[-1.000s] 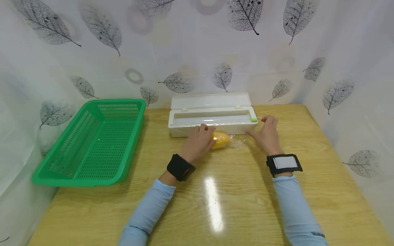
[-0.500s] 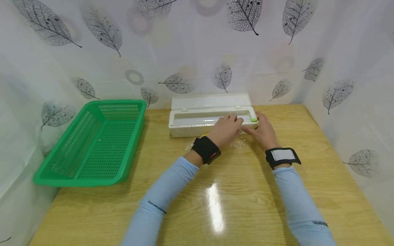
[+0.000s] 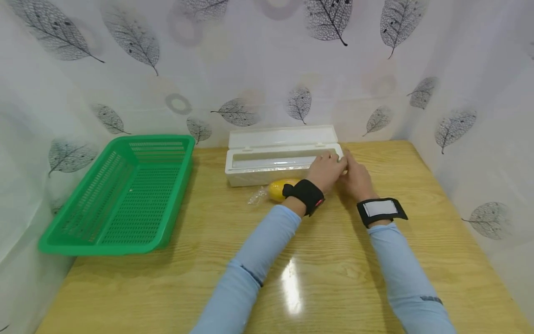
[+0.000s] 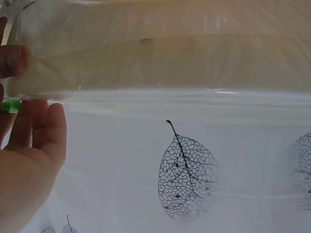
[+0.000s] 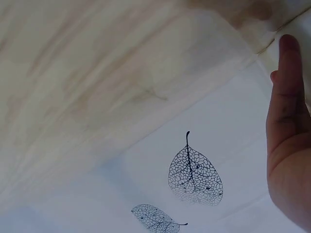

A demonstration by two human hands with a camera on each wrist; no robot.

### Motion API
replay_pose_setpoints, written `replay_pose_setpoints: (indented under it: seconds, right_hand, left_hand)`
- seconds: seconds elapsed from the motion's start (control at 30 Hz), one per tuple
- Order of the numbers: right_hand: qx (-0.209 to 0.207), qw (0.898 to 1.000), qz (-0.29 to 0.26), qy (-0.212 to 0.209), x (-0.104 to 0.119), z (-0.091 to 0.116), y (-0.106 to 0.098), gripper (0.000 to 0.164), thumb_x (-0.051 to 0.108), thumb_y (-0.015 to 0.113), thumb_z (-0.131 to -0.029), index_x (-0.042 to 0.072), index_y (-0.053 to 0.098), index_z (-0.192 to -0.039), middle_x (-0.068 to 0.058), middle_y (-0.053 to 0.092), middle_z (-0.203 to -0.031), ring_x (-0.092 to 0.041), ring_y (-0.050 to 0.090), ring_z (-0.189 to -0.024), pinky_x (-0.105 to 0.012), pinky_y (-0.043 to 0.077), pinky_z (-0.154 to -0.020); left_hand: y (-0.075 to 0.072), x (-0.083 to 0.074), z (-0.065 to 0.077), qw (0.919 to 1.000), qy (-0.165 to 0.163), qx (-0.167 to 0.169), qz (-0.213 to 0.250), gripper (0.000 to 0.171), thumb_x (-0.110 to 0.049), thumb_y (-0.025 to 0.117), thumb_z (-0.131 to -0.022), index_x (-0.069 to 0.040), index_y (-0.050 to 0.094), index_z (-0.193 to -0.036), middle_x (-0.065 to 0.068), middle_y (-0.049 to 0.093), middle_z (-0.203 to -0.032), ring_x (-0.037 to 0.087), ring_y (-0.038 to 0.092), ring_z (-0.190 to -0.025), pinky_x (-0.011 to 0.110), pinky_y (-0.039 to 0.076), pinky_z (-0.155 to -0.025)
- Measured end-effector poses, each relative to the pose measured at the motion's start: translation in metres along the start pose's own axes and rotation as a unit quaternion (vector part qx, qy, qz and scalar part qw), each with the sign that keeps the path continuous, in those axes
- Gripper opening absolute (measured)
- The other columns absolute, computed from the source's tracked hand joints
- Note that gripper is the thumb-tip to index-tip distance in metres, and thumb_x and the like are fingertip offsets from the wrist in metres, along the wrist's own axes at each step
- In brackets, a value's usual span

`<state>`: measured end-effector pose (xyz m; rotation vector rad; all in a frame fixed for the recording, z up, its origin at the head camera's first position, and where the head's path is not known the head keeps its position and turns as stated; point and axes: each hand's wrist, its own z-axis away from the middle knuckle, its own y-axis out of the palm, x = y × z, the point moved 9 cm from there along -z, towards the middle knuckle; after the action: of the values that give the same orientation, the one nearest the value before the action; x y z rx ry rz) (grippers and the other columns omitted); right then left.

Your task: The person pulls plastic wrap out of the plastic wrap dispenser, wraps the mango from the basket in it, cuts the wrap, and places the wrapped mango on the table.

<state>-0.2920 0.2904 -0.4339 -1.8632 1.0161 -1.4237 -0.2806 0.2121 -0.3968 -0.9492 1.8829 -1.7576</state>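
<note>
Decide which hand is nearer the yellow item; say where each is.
Left: the left hand is just right of the yellow item; the right hand is farther right, at the right end of the white box.

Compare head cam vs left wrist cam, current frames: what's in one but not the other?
Head only: green basket, yellow wrapped item, black wristbands, blue sleeves, and the white box as a whole with its lid up.

Left wrist only: a small green tab near the fingers, plus a close-up of wrinkled clear film.

Both: the left hand and the leaf-print backdrop.
</note>
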Motion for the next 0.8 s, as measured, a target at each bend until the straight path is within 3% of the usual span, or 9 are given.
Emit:
replay_pose_setpoints:
  seconds: [0.07, 0.2, 0.37, 0.5, 0.63, 0.73, 0.8]
  right_hand:
    - [-0.002, 1.0, 0.009, -0.008, 0.001, -0.001, 0.001, 0.077, 0.006, 0.07, -0.086, 0.0, 0.032, -0.153, -0.033, 0.068, -0.097, -0.048, 0.064, -0.078, -0.058, 0.047, -0.069]
    - [-0.004, 0.999, 0.029, -0.013, 0.003, -0.001, 0.0, 0.077, 0.006, 0.071, -0.086, 0.002, 0.034, -0.153, -0.033, 0.068, -0.094, -0.045, 0.062, -0.072, -0.056, 0.046, -0.066]
    - [-0.005, 0.999, 0.048, -0.017, 0.004, -0.001, -0.001, 0.073, 0.007, 0.07, -0.085, 0.003, 0.039, -0.151, -0.034, 0.067, -0.088, -0.047, 0.062, -0.07, -0.057, 0.046, -0.064]
    - [0.001, 0.999, 0.049, -0.019, 0.004, -0.001, 0.001, 0.069, 0.006, 0.068, -0.087, 0.002, 0.04, -0.15, -0.033, 0.067, -0.086, -0.044, 0.06, -0.067, -0.056, 0.045, -0.062]
    - [-0.015, 0.999, 0.044, -0.018, 0.003, 0.0, -0.002, 0.041, 0.004, 0.067, -0.086, -0.004, 0.061, -0.125, -0.03, 0.067, -0.082, -0.043, 0.061, -0.068, -0.055, 0.046, -0.06]
    - [-0.026, 0.999, 0.037, -0.015, 0.002, 0.001, -0.003, 0.02, 0.003, 0.066, -0.084, -0.007, 0.065, -0.101, -0.029, 0.067, -0.082, -0.043, 0.063, -0.071, -0.055, 0.047, -0.06]
    - [-0.024, 0.999, 0.037, -0.015, 0.002, 0.001, -0.001, 0.017, 0.003, 0.065, -0.084, -0.008, 0.066, -0.098, -0.028, 0.068, -0.083, -0.043, 0.064, -0.072, -0.055, 0.047, -0.062]
  left_hand:
    - [0.001, 0.001, 0.0, 0.9998, -0.001, -0.005, -0.017, 0.042, -0.022, 0.054, -0.103, -0.017, 0.049, -0.145, 0.003, 0.061, -0.129, 0.022, 0.055, -0.118, 0.029, 0.051, -0.094]
    - [0.0, 0.0, 0.002, 0.9994, 0.005, -0.021, -0.026, 0.043, -0.023, 0.055, -0.103, -0.013, 0.05, -0.145, 0.005, 0.059, -0.13, 0.021, 0.055, -0.117, 0.024, 0.054, -0.085]
    - [-0.001, 0.0, 0.003, 0.9996, 0.006, -0.027, -0.004, 0.037, -0.019, 0.051, -0.105, -0.01, 0.055, -0.141, 0.004, 0.06, -0.124, 0.019, 0.057, -0.11, 0.023, 0.056, -0.076]
    - [-0.003, 0.002, 0.0, 0.9995, -0.006, -0.016, 0.026, 0.029, -0.019, 0.056, -0.102, -0.017, 0.065, -0.13, 0.001, 0.063, -0.119, 0.017, 0.059, -0.107, 0.025, 0.056, -0.077]
    - [-0.007, 0.001, -0.008, 0.9987, -0.014, -0.022, 0.045, 0.022, -0.023, 0.059, -0.101, -0.025, 0.071, -0.119, -0.002, 0.063, -0.124, 0.017, 0.057, -0.11, 0.024, 0.055, -0.081]
    - [-0.008, 0.0, -0.015, 0.9988, -0.017, -0.022, 0.042, 0.023, -0.02, 0.057, -0.102, -0.025, 0.072, -0.119, -0.002, 0.063, -0.126, 0.018, 0.055, -0.111, 0.022, 0.053, -0.085]
    - [-0.006, 0.0, -0.017, 0.9988, -0.021, -0.019, 0.04, 0.024, -0.016, 0.056, -0.102, -0.023, 0.072, -0.118, -0.003, 0.064, -0.125, 0.017, 0.057, -0.112, 0.022, 0.051, -0.089]
